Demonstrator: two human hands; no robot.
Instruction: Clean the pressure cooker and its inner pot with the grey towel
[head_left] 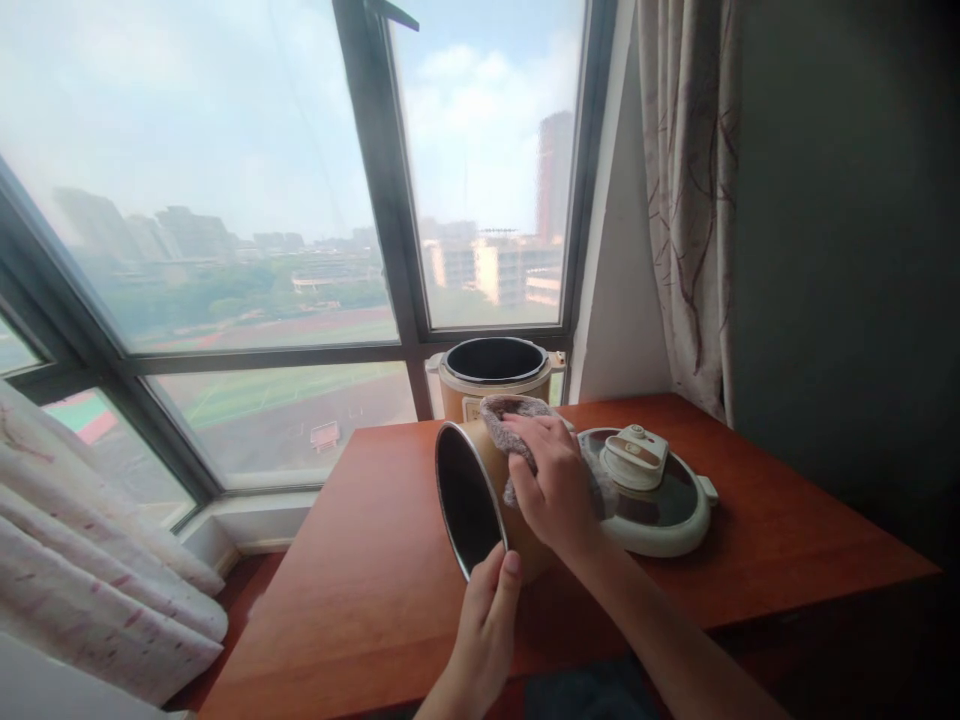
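Observation:
Tipped on its side above the table is the inner pot (469,500) of a cooker, gold outside and dark inside, its mouth facing left. My left hand (487,625) grips its rim at the lower edge, thumb outside. With my right hand (551,480) I press a grey-brown cloth (525,410) against the pot's outer wall; the fingers are bent over the cloth. Behind the pot stands the cooker body (457,385), open at the top. To the right lies the round cooker lid (660,535), cream-rimmed with a dark top and a raised cream valve cover (637,455).
Everything sits on a reddish-brown wooden table (337,590), whose right corner reaches toward a dark wall. Large windows (247,200) rise behind it. Patterned curtains hang at the left (90,570) and right (690,200).

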